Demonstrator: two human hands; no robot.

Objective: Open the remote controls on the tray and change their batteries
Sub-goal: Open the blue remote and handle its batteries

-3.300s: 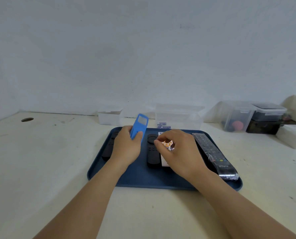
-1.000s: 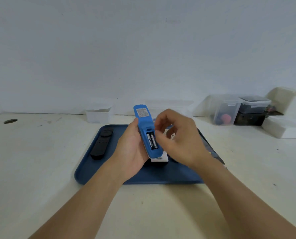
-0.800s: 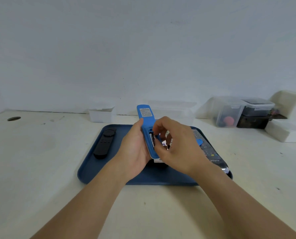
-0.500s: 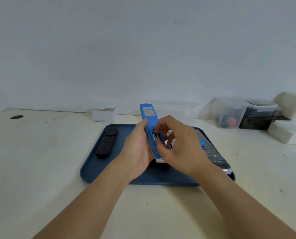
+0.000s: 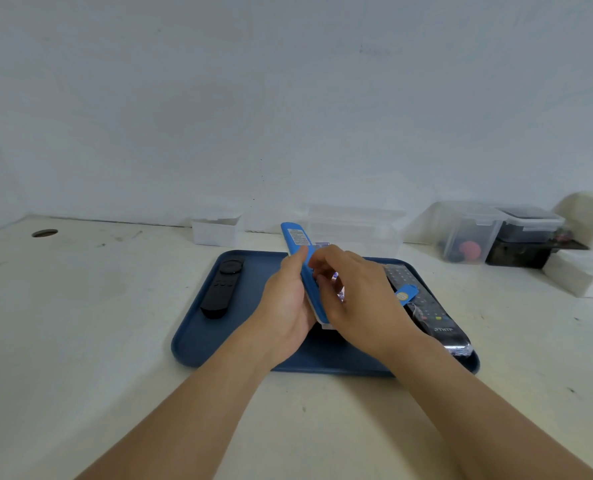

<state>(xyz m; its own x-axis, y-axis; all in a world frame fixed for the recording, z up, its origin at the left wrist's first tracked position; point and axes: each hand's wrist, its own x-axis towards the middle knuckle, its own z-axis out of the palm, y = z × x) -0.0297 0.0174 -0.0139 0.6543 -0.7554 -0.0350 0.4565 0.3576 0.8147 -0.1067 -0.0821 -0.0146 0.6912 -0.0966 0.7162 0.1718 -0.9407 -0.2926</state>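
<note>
My left hand point(image 5: 284, 306) grips the blue remote point(image 5: 297, 239) above the dark blue tray point(image 5: 198, 344), turned almost edge-on with its labelled back facing right. My right hand point(image 5: 361, 299) has its fingertips curled into the remote's open battery compartment and pinches at a battery there, which is mostly hidden. The blue battery cover point(image 5: 406, 293) lies on a long black remote point(image 5: 437, 320) wrapped in plastic at the tray's right side. A short black remote point(image 5: 223, 289) lies on the tray's left side. A white battery pack point(image 5: 324, 326) peeks out under my hands.
Behind the tray stand a small white box point(image 5: 215, 230) and a clear lidded container point(image 5: 354, 226). At the back right are a clear box with a red object point(image 5: 468, 237), a dark box point(image 5: 527, 237) and white foam blocks point(image 5: 586, 275). A cable hole point(image 5: 45, 233) is far left.
The blue remote was lifted and turned over, and its cover now lies on the long remote. My right fingers moved into the compartment, and the remote has rolled edge-on.
</note>
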